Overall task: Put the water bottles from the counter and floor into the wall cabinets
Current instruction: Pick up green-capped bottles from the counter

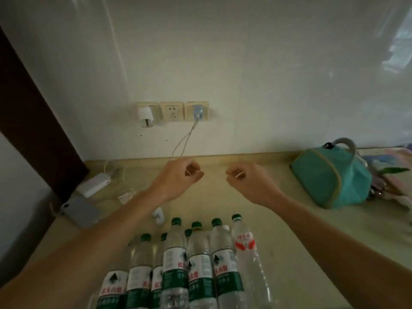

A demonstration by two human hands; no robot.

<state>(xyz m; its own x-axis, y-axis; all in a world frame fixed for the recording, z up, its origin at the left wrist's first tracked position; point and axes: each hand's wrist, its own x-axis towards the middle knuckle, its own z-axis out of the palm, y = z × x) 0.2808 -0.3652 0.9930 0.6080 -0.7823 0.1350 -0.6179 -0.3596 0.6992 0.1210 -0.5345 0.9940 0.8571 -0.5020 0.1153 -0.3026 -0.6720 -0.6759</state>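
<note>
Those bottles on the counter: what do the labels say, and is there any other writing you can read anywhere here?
Green-label bottles: red characters, partly readable as "农夫山泉"; the white characters on the green band below are too blurred to read.
Red-label bottle: red characters above a red emblem, too blurred to read.
Small white item beyond the bottles: a dark mark, unreadable.
Wall sockets, phone, teal bag: no text visible.

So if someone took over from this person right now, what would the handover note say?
Left hand: raised above the beige counter, fingers curled, holding nothing.
Right hand: same, curled and empty.
Clear plastic water bottles with green caps and green labels: standing clustered at the counter's near edge; the clear red-labelled bottle stands at their right.
Done: no bottle is in hand; the wall cabinets are out of view, so what has been stored cannot be told.
Left: move every bottle on the counter; the floor is not visible.
</note>
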